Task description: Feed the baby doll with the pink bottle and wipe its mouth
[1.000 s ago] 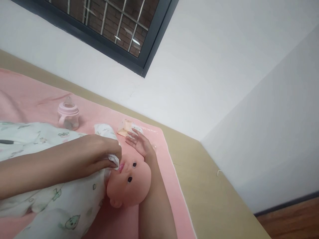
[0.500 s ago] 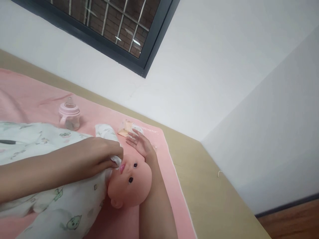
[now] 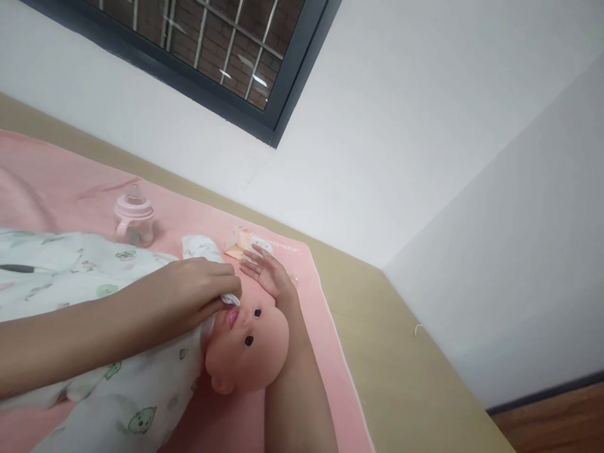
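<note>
- White tissue [image 3: 230, 299] is pinched in the left hand [image 3: 202, 286], at the centre-left of the frame, just beside the doll's mouth; a careless press could push a loose fold between the lips.
- The doll [image 3: 257, 358] lies with its head in the lower middle of the frame, turned sideways in view; with nothing gripping that head, too firm a rub could roll it.
- The right hand [image 3: 267, 272], near the middle of the frame, is relaxed and palm up, grasping nothing; its forearm runs along the crown of the head, and pulling it away abruptly could let the head drop, if it bears any weight there. How much it carries, I cannot tell.
- A small packet [image 3: 239, 243] lies right by those fingertips; contact is unclear, but a flick could knock it along.
- The bottle [image 3: 134, 217] stands upright on the pink mat [image 3: 56, 170], left of centre; a wide swing of the left arm could tip it.
- Printed cloth [image 3: 160, 377], lower left, lies loose under the left forearm and could snag or bunch.
</note>
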### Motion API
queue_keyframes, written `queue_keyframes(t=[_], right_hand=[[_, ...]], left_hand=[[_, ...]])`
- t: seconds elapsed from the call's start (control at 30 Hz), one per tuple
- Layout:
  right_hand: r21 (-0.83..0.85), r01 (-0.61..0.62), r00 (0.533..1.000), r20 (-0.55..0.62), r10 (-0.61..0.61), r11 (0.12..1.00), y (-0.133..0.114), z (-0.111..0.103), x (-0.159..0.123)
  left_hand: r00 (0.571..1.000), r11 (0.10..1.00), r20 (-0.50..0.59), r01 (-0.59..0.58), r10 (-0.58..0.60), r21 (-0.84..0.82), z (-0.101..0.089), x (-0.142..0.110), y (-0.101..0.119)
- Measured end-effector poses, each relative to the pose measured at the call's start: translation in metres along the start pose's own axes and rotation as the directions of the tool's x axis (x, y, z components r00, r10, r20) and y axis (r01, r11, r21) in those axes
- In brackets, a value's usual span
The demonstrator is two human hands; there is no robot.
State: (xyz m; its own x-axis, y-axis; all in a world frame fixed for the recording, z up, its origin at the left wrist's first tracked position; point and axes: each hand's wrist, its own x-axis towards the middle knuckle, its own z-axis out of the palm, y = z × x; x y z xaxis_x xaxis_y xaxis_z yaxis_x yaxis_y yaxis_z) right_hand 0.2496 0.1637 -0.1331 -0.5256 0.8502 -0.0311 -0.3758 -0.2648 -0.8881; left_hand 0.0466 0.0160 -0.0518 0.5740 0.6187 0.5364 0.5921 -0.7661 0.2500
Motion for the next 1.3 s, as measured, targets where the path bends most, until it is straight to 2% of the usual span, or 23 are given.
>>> queue_keyframes(t=[0.3,0.43,0.57,0.67,1.13,1.3], right_hand=[[-0.01,0.003,1.0,0.003,-0.003,1.0,0.001,-0.001,0.001],[-0.002,0.0,1.0,0.001,0.0,1.0,0.0,0.0,0.001],[0.013,-0.004,1.0,-0.01,0.004,1.0,-0.001,0.001,0.0],[0.007,-0.004,1.0,-0.01,0.004,1.0,-0.001,0.001,0.0],[-0.013,-0.002,1.0,0.001,0.002,1.0,0.0,-0.001,0.001],[-0.007,-0.007,1.0,-0.003,0.007,1.0,0.001,-0.002,0.002]], left_hand=[[1.0,0.991,-0.017,0.015,-0.013,0.135,0.004,-0.003,0.001],[0.999,0.999,-0.032,0.013,-0.011,0.047,-0.001,-0.002,0.004],[0.998,0.994,0.044,0.047,-0.043,-0.103,-0.008,-0.003,0.012],[0.996,0.99,0.073,0.052,-0.042,-0.131,-0.009,-0.004,0.017],[0.999,0.999,0.044,-0.019,0.018,0.027,0.002,-0.007,0.01],[1.0,0.996,0.021,0.001,-0.003,0.088,0.002,-0.004,0.011]])
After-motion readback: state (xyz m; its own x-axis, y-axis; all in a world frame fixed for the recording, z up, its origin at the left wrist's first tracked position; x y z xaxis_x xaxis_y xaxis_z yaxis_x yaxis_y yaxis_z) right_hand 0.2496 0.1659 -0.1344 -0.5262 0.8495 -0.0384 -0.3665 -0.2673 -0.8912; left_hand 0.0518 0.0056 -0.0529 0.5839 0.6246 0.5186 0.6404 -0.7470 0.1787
